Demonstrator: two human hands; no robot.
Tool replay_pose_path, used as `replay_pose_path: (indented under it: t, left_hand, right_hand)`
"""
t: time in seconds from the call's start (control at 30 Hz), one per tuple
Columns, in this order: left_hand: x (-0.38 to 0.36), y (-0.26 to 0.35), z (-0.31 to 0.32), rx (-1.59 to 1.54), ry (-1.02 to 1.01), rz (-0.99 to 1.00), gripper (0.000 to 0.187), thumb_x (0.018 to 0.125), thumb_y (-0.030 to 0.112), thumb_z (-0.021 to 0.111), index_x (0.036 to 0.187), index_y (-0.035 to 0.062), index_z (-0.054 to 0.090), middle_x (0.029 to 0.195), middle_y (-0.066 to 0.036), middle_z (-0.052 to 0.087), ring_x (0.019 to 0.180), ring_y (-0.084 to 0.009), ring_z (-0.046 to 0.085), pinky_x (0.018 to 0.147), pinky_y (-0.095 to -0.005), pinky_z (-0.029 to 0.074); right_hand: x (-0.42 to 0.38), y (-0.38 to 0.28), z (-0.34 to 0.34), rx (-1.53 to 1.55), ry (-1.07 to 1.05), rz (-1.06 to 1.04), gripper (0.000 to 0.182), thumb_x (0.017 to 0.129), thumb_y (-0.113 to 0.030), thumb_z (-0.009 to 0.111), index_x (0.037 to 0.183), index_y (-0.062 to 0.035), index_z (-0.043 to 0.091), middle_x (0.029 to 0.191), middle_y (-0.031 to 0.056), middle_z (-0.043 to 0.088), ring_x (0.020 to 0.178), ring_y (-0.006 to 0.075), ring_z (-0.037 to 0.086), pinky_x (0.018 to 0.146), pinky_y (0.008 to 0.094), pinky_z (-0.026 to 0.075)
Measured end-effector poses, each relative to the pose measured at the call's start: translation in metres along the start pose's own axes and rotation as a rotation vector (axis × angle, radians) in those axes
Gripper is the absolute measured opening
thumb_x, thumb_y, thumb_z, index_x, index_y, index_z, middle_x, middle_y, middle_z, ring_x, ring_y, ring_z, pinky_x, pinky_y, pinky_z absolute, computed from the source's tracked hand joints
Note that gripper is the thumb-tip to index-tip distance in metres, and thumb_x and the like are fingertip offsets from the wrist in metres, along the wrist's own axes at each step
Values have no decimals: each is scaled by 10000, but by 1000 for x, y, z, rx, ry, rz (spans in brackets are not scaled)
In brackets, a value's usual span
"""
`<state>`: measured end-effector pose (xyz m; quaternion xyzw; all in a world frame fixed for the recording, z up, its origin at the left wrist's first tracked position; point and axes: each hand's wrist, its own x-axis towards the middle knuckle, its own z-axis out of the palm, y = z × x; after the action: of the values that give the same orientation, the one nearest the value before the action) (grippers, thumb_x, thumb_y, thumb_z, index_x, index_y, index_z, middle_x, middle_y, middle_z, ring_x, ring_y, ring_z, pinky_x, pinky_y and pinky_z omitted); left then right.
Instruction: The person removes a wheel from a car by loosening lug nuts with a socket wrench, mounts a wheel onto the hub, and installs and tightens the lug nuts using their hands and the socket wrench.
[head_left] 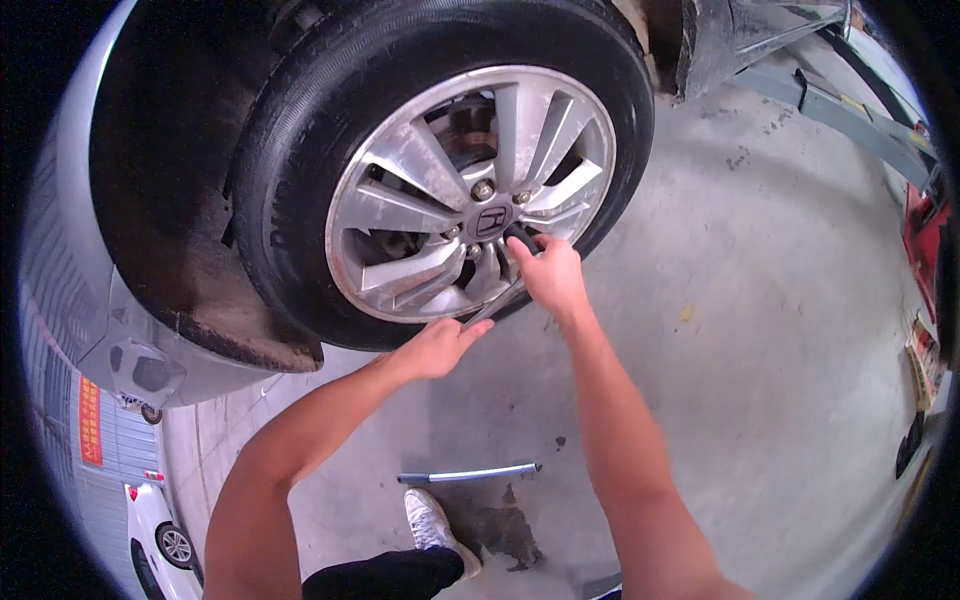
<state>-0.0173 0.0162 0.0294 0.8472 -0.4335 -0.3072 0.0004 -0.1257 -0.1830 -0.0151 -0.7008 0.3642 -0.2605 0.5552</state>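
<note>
A car wheel [490, 185] with silver alloy spokes and a black tyre fills the upper middle. Its hub cap bears an H badge, with several lug nuts around it. Close beside the hub, my right hand [550, 272] is closed around the dark head of a wheel wrench [519, 237], held against the lower right of the hub. Whether the head sits on a nut is hidden by the fingers. My left hand [440, 347] is wrapped around the wrench's metal handle near the bottom of the rim, thumb stretched along it.
On the concrete floor [740, 400] lies a long silver bar [480, 473] with a dark grip, near my white shoe [428, 520]. The car's fender [150, 330] curves around the wheel on the left. A grey lift arm [850, 120] reaches in at upper right. Another white car [155, 530] stands at lower left.
</note>
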Motion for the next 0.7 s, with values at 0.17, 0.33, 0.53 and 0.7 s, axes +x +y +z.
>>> replay_pose_path:
  t: [0.17, 0.33, 0.53, 0.7]
  left_hand:
    - [-5, -13, -8, 302, -78, 179, 481, 1114, 234, 369, 1594, 241, 396, 919, -283, 625, 915, -455, 665, 830, -522, 519]
    - [-4, -3, -14, 207, -98, 89, 443, 1131, 330, 345, 1534, 228, 498, 942, -292, 656, 938, -461, 669, 876, -521, 514]
    - [-19, 14, -33, -60, -50, 25, 916, 1031, 737, 332, 795, -76, 680, 807, -249, 667, 930, -335, 701, 824, -462, 520]
    - [-6, -15, 41, -439, 73, 93, 631, 1036, 584, 544, 1158, -31, 620, 950, -191, 727, 948, -303, 715, 858, -425, 542]
  right_hand:
    - [-4, -8, -5, 85, -40, 144, 570, 889, -476, 748, 1101, 53, 754, 959, 258, 757, 983, 392, 742, 884, 436, 563]
    - [4, 1, 3, 111, -62, 180, 572, 898, -475, 746, 1104, 58, 752, 960, 254, 761, 959, 365, 752, 877, 420, 563]
    - [3, 2, 1, 108, -94, 188, 585, 890, -483, 745, 1138, 47, 749, 977, 256, 763, 968, 360, 755, 879, 418, 564]
    - [-26, -4, -29, -130, -8, 57, 539, 906, -461, 723, 1100, 42, 753, 904, 279, 738, 948, 425, 736, 854, 458, 559]
